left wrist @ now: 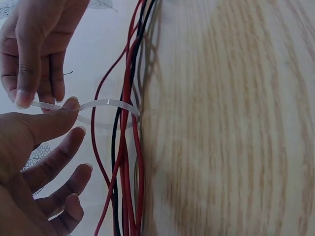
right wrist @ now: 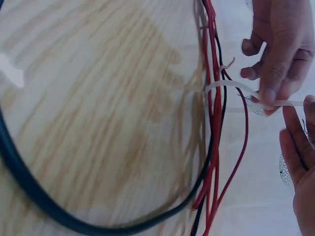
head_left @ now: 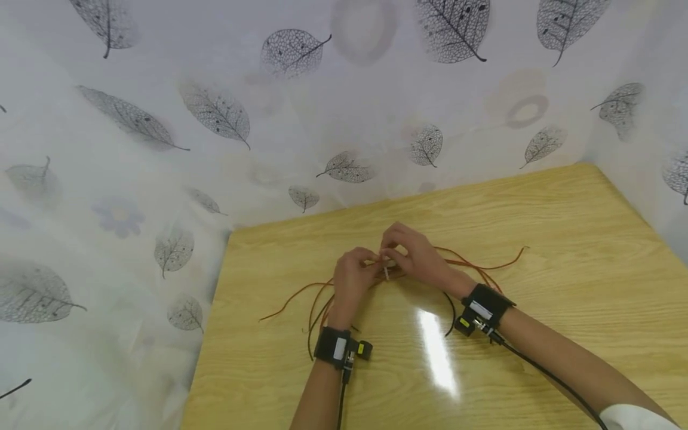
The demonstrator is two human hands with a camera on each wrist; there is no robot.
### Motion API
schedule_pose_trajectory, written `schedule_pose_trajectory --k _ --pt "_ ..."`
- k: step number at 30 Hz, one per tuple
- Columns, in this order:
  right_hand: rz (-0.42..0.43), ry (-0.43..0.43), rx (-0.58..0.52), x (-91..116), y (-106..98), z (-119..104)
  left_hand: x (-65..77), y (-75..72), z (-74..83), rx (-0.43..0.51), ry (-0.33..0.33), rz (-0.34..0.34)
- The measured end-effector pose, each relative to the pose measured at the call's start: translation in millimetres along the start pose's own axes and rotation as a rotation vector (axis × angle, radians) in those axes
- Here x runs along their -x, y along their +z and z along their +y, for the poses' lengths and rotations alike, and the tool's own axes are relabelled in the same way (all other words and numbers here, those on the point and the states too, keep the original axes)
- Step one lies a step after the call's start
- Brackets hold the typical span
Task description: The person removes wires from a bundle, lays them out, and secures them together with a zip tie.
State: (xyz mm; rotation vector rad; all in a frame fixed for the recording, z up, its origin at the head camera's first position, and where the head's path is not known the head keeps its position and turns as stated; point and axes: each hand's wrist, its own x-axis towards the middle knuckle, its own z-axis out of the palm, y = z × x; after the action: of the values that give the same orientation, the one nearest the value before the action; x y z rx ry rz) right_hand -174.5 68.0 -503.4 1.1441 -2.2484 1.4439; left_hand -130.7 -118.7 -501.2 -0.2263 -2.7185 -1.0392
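Observation:
A bundle of thin red and black wires [left wrist: 129, 182] runs across the table, its loose ends fanning out to both sides. A translucent white cable tie [left wrist: 108, 103] forms a wide, loose loop around the bundle. My left hand [head_left: 352, 280] pinches the tie where its two strands meet, thumb on top, with the other fingers spread apart in the left wrist view. On the far side, my right hand [head_left: 416, 254] pinches the strap's tail between thumb and finger. Part of the loop passes behind the wires in the wrist views.
The wood-grain table [head_left: 564, 239] meets a leaf-patterned white covering [head_left: 376, 107] at its back and sides. Both wrists wear black straps with cameras and trailing cables. A dark thick cable [right wrist: 64, 221] curves close beneath the right wrist camera. Light glares off the tabletop.

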Motion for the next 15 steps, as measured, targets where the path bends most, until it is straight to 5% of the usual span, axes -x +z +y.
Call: schedule_pose_trajectory --k 15 --pt "0.096 -0.007 0.002 -15 -15 -19 1.4 7.3 -10.5 0.059 -0.020 -0.108"
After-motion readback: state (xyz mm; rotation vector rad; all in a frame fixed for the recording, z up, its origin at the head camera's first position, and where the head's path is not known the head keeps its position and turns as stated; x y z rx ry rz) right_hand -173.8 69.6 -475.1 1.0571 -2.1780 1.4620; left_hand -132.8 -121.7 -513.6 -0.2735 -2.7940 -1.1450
